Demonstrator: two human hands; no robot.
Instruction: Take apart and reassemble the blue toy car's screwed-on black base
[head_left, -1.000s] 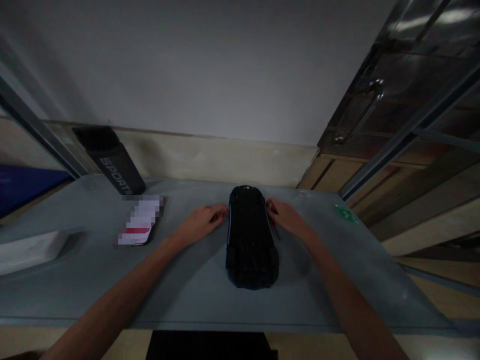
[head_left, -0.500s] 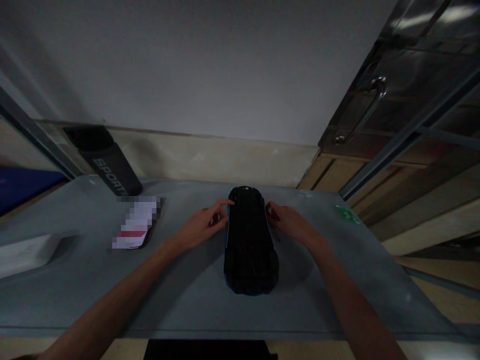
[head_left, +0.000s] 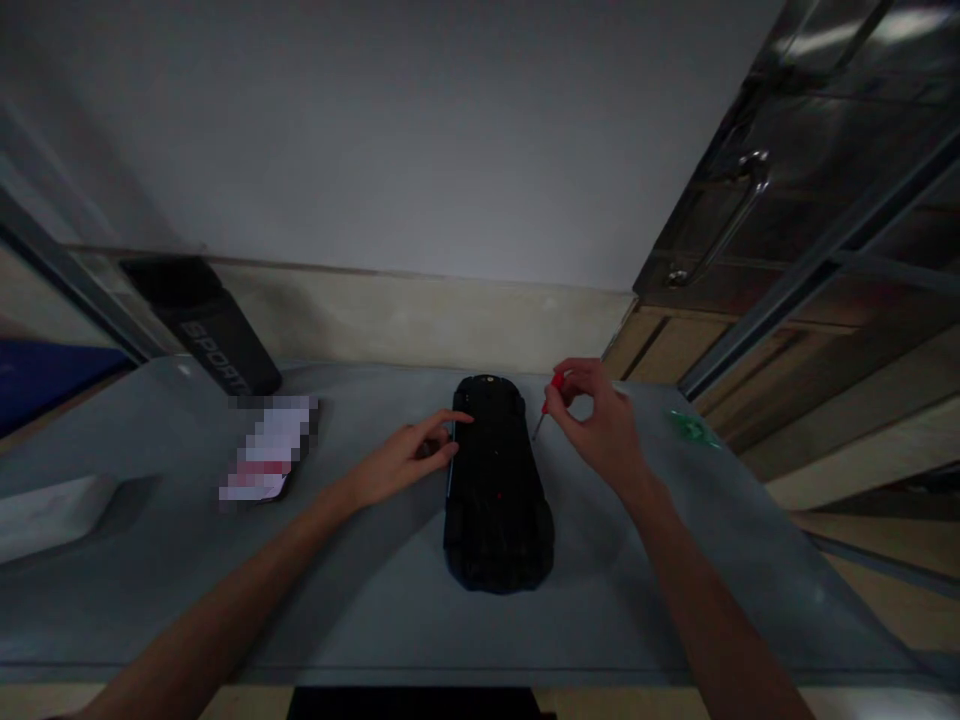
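Note:
A toy car (head_left: pixel 499 480) lies upside down on the grey table, its black underside facing up. My left hand (head_left: pixel 409 455) grips its left edge, with the index finger on top of the underside and the thumb against the side. Between the thumb and fingers of my right hand (head_left: pixel 592 405) is a small screwdriver (head_left: pixel 556 382) with a red handle. Its thin shaft slants down toward the right edge of the car. Whether the tip touches the car I cannot tell.
On the left stand a black SPORT bottle (head_left: pixel 225 340) and a phone-like item (head_left: pixel 274 450) with a blurred surface. A white object (head_left: pixel 56 515) lies at the far left. A green packet (head_left: pixel 694 428) is at the right, and a wall (head_left: pixel 420 315) rises behind the table.
My right hand has risen and turned beside the car, bringing the red screwdriver handle into view. My left hand stays on the car, which has barely shifted.

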